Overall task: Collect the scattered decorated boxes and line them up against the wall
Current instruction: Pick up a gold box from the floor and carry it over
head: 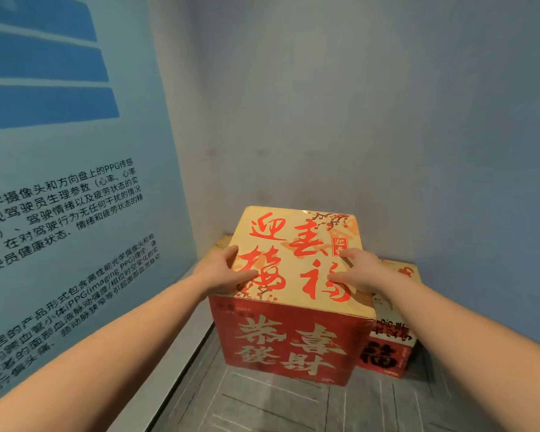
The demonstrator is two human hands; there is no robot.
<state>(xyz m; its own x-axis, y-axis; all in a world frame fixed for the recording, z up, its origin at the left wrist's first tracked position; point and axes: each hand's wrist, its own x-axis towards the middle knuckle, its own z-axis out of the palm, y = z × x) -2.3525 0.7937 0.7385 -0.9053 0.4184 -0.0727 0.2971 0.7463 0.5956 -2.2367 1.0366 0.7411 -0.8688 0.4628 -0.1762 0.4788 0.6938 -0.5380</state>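
A large decorated box [293, 307] with a yellow top bearing red calligraphy and a red front stands in the corner by the wall. My left hand [223, 271] grips its left top edge, thumb on the top face. My right hand [357, 269] grips its right top edge the same way. A smaller red and yellow decorated box [390, 347] stands on the floor at its right, against the wall and partly hidden. Behind the large box at the left, a corner of another yellow box [220, 243] shows.
A blue poster panel [75, 213] with printed text closes the left side. A grey wall [356, 120] stands behind the boxes. Grey floor tiles [278, 406] lie in front of the boxes.
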